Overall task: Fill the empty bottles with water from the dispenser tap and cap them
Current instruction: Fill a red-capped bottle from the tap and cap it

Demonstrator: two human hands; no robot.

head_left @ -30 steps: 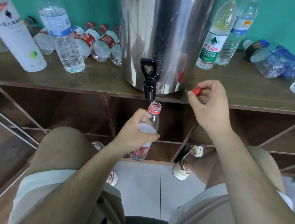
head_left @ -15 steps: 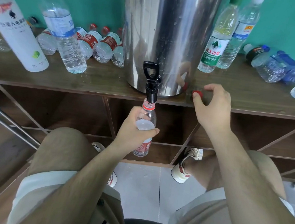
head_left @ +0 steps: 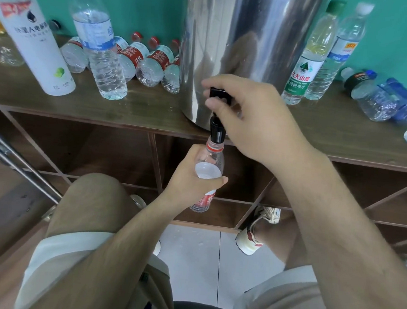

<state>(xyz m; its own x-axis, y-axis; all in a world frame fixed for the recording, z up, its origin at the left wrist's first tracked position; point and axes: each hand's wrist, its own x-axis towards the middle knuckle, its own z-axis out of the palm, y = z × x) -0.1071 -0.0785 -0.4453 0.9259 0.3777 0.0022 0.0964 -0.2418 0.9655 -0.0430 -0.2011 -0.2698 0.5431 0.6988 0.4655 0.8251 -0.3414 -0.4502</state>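
Bottle (head_left: 210, 159) at the tap (head_left: 216, 134), and we've got its open, red-ringed neck right under the black spout, touching or all but touching; we can't split them from here. The left hand (head_left: 186, 177) grasps it round the middle, thumb wrapped across the front over the white of the label and the rest of the hand hidden behind. That forearm climbs in from the lower left with the wrist fairly straight. The bottle hangs close to upright in front of the open shelf compartments under the bench (head_left: 138, 109), well above the floor tiles.

Over to the right hand (head_left: 256, 119). Its arm sweeps in on a long diagonal from the lower right, the back of the hand turned to us. Its fingers (head_left: 224, 81) are curled, forefinger over the top and thumb on the front, pinching the black lever (head_left: 220, 94) of the tap. Whether water is running, we cannot tell.

The steel dispenser (head_left: 243, 35) stands at the bench's front edge. To its left we see small red-label bottles (head_left: 146, 62) lying on their sides. Nearer the front edge, a blue-label bottle (head_left: 100, 56) and a white bottle (head_left: 38, 48) stand upright. On the right stands a green-label bottle (head_left: 307, 65).
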